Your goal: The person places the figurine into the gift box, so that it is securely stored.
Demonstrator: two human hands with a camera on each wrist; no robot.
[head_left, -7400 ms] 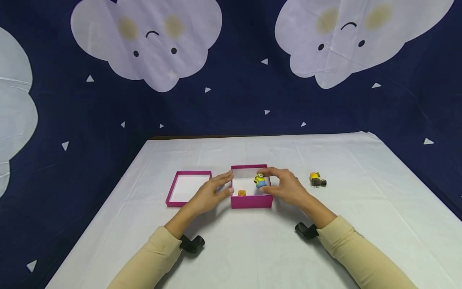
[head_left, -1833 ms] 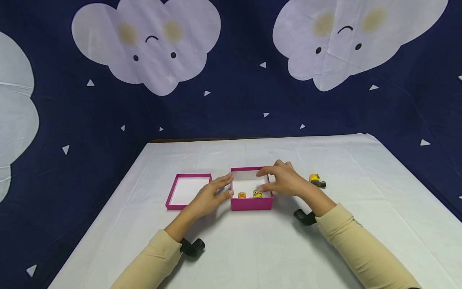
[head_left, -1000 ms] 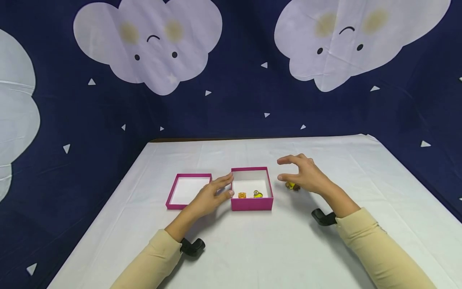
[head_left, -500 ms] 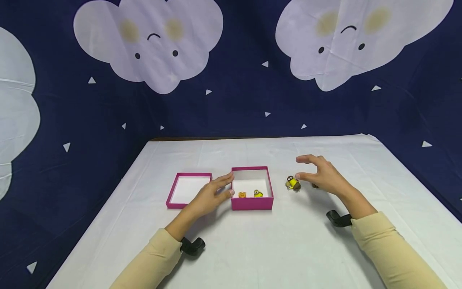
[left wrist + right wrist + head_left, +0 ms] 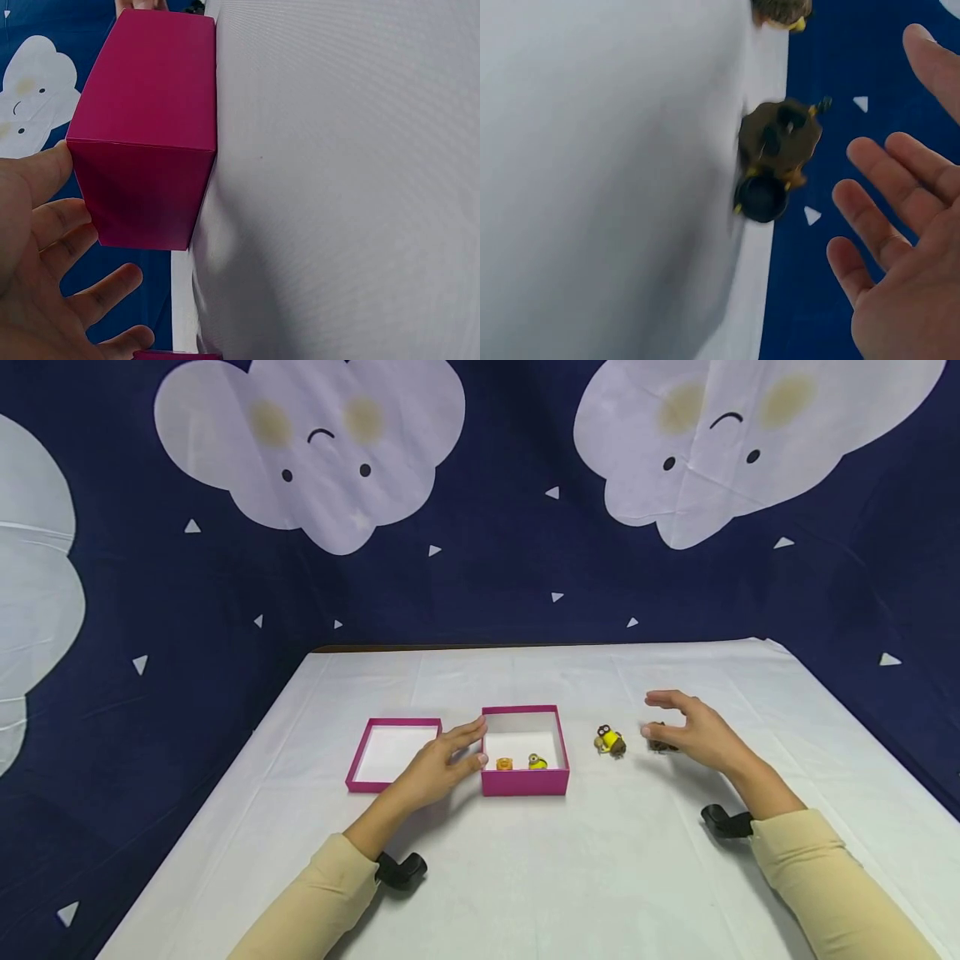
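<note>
My left hand rests against the left side of an open magenta box, with thumb and fingertips at its rim. In the left wrist view those fingers are extended along the box's upper edge. Inside the box are a small orange figure and a yellow minion figurine. My right hand hovers with thumb and fingers spread, holding nothing. It partly covers a lying minion figurine, whose brown base and black round part show in the right wrist view. Another minion figurine lies left of that hand.
A shallow magenta-rimmed lid with a white inside lies left of the box, partly behind my left hand. White cloth covers the table. A dark blue cloud-patterned curtain hangs behind the far edge.
Earlier my right hand held a minion figurine over the box; that figurine now sits inside. The hand has since let go and moved right, past one figurine to another. My left hand stayed.
</note>
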